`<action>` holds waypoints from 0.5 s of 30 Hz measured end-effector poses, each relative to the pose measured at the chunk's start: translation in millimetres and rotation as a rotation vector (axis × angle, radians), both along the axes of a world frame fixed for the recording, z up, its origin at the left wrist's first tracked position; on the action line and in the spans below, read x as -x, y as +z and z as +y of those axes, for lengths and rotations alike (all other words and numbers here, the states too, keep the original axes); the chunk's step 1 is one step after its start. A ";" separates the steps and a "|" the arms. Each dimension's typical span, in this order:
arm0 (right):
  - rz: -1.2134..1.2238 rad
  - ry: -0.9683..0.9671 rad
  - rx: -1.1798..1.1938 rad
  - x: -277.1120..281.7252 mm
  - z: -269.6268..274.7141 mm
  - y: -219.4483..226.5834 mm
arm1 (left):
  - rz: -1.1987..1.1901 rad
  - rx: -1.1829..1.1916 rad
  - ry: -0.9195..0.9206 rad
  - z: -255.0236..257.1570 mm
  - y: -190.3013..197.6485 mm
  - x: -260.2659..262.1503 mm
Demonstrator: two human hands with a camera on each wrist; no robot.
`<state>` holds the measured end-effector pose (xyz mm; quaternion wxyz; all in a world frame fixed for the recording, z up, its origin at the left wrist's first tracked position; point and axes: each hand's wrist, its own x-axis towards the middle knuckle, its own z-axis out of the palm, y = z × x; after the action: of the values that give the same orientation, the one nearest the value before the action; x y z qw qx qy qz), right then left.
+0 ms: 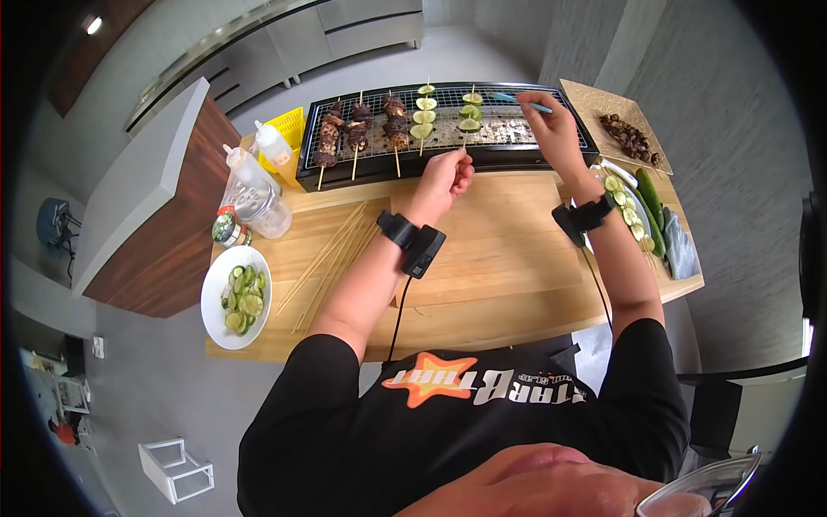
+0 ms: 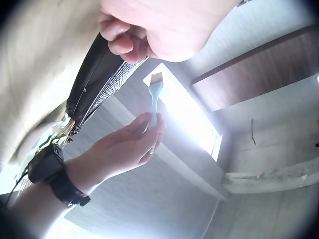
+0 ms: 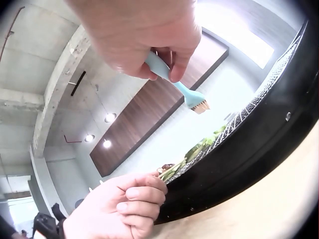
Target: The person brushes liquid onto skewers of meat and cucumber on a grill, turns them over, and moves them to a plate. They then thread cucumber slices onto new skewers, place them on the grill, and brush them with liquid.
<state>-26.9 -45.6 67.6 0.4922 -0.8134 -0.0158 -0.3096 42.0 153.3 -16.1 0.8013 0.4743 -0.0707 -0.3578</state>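
My left hand [image 1: 444, 179] [image 3: 119, 206] is at the grill's front edge, its curled fingers pinching the stick end of a skewer of green slices [image 1: 470, 112]. That skewer lies on the wire mesh of the black grill [image 1: 515, 160]. Up and to the right, my right hand [image 1: 556, 138] [image 2: 124, 144] grips a light blue brush [image 2: 154, 97] [image 3: 189, 94] by its handle. The brush's pale bristles point down above the mesh in the right wrist view, apart from the slices. Beside the held skewer lies another skewer of green slices [image 1: 424, 116].
Dark meat skewers [image 1: 395, 121] lie on the grill's left half. Bottles [image 1: 274, 145], a jar, loose sticks [image 1: 323, 258] and a white bowl [image 1: 211, 297] of slices stand left. Dark pieces on a board [image 1: 594, 99], a plate of slices and cucumbers [image 1: 650, 198] are right.
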 end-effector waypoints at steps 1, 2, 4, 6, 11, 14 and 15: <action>0.043 -0.027 0.045 0.7 5.0 3.2 | -0.007 -0.019 0.001 -0.7 -0.5 1.1; 0.032 -0.012 0.061 -2.1 7.5 1.3 | -0.024 -0.024 -0.009 -1.1 -0.8 2.0; 0.011 0.016 0.093 -9.8 9.4 -7.8 | -0.058 -0.033 -0.027 -1.7 -2.5 3.5; 0.042 0.076 0.190 -13.4 8.3 -13.7 | -0.062 -0.045 -0.040 -1.9 -4.8 4.3; 0.063 0.049 0.164 6.8 26.5 7.0 | -0.119 -0.072 -0.037 -3.2 -5.8 6.5; 0.073 0.140 0.251 10.6 26.4 3.7 | -0.148 -0.089 -0.027 -4.6 -5.6 10.5; 0.110 0.164 0.300 13.1 27.2 2.6 | -0.155 -0.080 -0.031 -6.1 -8.8 10.3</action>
<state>-40.0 -18.3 70.2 0.3890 -0.8894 -0.1012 -0.2178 31.8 147.1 -24.9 0.7681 0.5312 -0.1256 -0.3348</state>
